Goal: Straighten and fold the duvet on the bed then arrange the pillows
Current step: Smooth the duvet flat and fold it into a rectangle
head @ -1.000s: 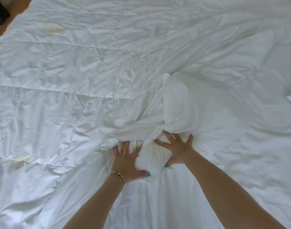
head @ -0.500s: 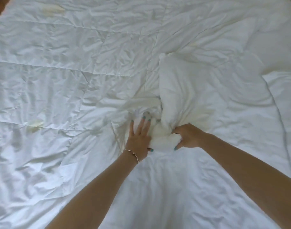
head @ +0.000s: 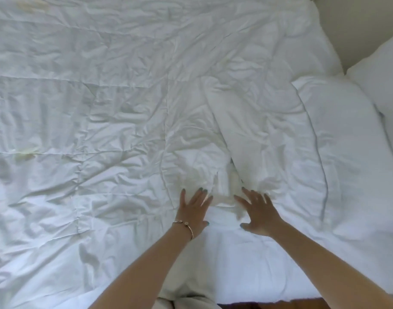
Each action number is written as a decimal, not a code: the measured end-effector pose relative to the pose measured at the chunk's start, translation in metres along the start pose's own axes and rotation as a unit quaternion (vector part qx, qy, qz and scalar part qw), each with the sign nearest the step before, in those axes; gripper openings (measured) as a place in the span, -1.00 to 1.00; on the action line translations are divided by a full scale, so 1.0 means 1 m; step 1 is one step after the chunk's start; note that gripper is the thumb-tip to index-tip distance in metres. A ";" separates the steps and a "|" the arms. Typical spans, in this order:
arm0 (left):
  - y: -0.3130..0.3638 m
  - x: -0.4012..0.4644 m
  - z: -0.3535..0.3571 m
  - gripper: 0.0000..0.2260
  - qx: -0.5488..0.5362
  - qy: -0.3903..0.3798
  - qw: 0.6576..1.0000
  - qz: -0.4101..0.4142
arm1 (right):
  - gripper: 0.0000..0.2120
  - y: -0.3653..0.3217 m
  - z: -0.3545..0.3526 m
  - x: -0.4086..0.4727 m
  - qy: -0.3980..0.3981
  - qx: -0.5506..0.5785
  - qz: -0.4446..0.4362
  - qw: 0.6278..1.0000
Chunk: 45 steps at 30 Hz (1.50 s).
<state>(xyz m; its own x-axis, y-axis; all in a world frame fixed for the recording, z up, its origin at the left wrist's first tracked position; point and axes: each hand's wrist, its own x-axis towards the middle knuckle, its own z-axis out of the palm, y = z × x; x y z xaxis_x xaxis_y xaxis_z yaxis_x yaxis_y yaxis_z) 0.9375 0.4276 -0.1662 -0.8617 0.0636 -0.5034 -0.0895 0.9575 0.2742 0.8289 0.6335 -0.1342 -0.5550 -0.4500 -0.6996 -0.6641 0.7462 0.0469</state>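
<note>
White quilted crumpled duvet [head: 106, 121] covers nearly the whole bed, spread out from 9 to 2 o'clock, not folded yet. A raised bunched ridge of duvet fabric [head: 237, 130] runs from centre down toward 6 o'clock and ends right between the hands.

Left hand [head: 194, 210]: fingers straight and spread, palm down on the fabric just left of the ridge's end, gripping nothing. Right hand [head: 256, 211]: also splayed flat, just right of the ridge, holding nothing; slight blur, so can't tell how firm the contact is.

Read: palms flank the bunch to press and smooth it outward. Flat hands suit that, since pinching would re-gather the cloth.

Plump white pillows [head: 338, 139] sit at 3 o'clock, a second one behind at 2, both beside the duvet's edge and not yet arranged.

Still in the straightening stage, I'd say.
</note>
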 end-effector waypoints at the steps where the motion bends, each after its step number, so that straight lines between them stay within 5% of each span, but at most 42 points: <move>1: -0.008 -0.008 0.005 -0.28 0.016 0.001 1.000 -0.018 | -0.13 -0.022 0.004 -0.002 0.024 0.032 -0.025 0.999; 7: -0.026 -0.055 0.025 -0.16 -0.041 -0.003 0.994 -0.105 | 0.08 -0.101 0.024 0.018 -0.005 0.022 0.053 0.998; 13: -0.086 -0.072 0.013 -0.20 -0.283 0.006 0.958 -0.040 | -0.19 -0.082 0.012 0.012 0.029 -0.018 -0.026 0.999; 20: -0.108 -0.077 0.017 -0.33 -0.309 -0.014 0.950 -0.040 | -0.46 -0.074 0.024 -0.037 0.038 0.119 0.046 0.991; 23: -0.099 -0.080 0.020 -0.37 -0.313 -0.021 0.948 -0.059 | -0.33 -0.110 0.024 -0.022 0.032 0.174 0.038 0.983; 25: -0.098 -0.084 0.019 -0.22 -0.266 -0.049 0.960 -0.077 | -0.21 -0.127 0.025 -0.009 0.015 0.191 0.058 0.980; 27: -0.097 -0.088 0.020 -0.03 -0.213 -0.072 0.969 -0.102 | -0.06 -0.135 0.028 0.001 -0.028 0.166 0.084 0.982; 30: -0.091 -0.088 0.027 -0.01 -0.238 -0.062 0.965 -0.090 | 0.12 -0.134 0.040 0.016 -0.051 0.103 0.118 0.986; 34: -0.091 -0.088 0.040 -0.04 -0.256 -0.013 0.963 -0.085 | 0.11 -0.110 0.057 0.037 0.028 0.025 0.093 0.995; 38: -0.088 -0.087 0.046 -0.14 -0.233 0.009 0.967 -0.104 | -0.06 -0.074 0.066 0.052 0.212 -0.005 -0.025 0.977; 45: -0.037 -0.059 0.007 -0.56 -0.201 -0.024 0.955 -0.216 | -0.53 0.054 -0.027 0.044 -0.042 0.160 -0.137 0.977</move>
<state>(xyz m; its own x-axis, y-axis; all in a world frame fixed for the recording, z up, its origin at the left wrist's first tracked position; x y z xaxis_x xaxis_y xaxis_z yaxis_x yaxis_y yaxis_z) 0.9956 0.3907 -0.1526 -0.6770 -0.2913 -0.6759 -0.6255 0.7117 0.3197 0.7548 0.6407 -0.1434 -0.3267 -0.6217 -0.7119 -0.5833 0.7253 -0.3657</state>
